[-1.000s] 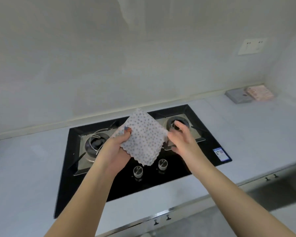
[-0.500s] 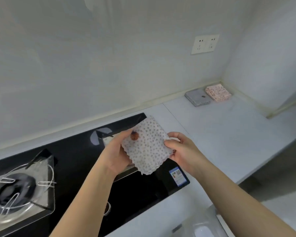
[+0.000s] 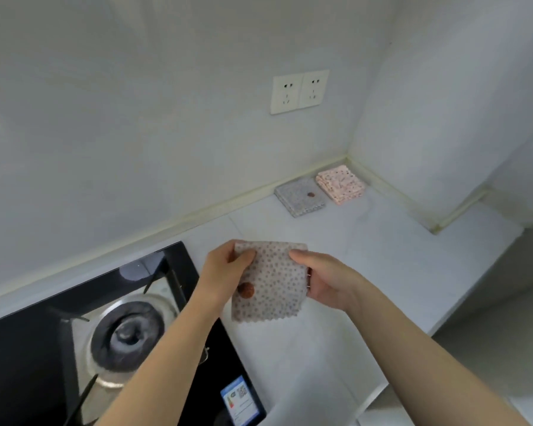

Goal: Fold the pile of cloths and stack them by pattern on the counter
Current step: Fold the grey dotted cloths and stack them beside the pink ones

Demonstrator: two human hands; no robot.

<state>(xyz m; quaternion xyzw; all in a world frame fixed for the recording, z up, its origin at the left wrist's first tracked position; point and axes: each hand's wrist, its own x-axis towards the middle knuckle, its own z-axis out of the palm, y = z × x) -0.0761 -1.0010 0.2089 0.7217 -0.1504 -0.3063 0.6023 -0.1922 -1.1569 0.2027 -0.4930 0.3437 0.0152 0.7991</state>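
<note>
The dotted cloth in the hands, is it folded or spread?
Folded: the dotted cloth is a compact square, layered edges showing beside the right hand; the left hand pinches it too.

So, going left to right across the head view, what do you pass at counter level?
gas burner → dotted cloth held above the counter → pink cloth stack in the corner

left hand [image 3: 225, 272]: fingers [image 3: 243, 256] pinch cloth [image 3: 274, 290] | right hand [image 3: 325, 281]: grips opposite edge | forearms extended forward
</note>
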